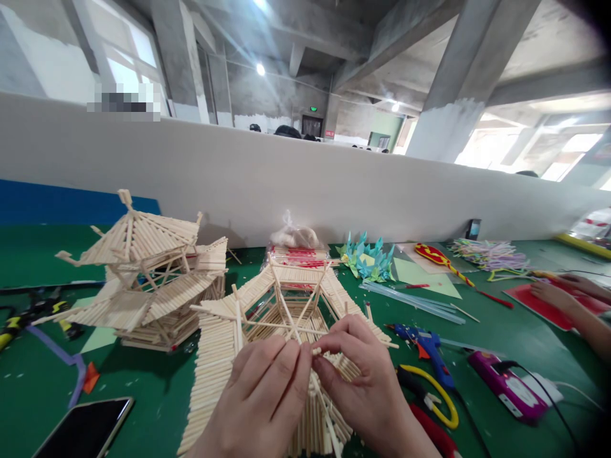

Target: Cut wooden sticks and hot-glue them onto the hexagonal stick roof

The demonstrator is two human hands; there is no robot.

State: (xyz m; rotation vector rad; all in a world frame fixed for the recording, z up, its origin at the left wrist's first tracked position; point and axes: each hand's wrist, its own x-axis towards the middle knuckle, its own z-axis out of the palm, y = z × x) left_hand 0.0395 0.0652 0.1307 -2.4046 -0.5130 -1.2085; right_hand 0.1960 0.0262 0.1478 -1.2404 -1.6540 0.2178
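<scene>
A pavilion model of thin wooden sticks (205, 369) stands right before me, its top a frame of crossing sticks (290, 313). My left hand (267, 391) is closed over the middle of that frame, fingertips pressed on the sticks where they meet. Just beside it, my right hand (360, 375) pinches a short wooden stick (316, 351) between thumb and forefinger. The fingertips of both hands nearly touch and hide part of the crossing. To the left is another stick pavilion (143, 280) with a full roof.
A blue glue gun (424, 346), yellow-handled pliers (442, 394) and a purple power strip (508, 387) lie at right. A phone (86, 429) is front left. Behind are a teal paper craft (367, 256) and a white partition (334, 184). Another person's hand (556, 296) rests far right.
</scene>
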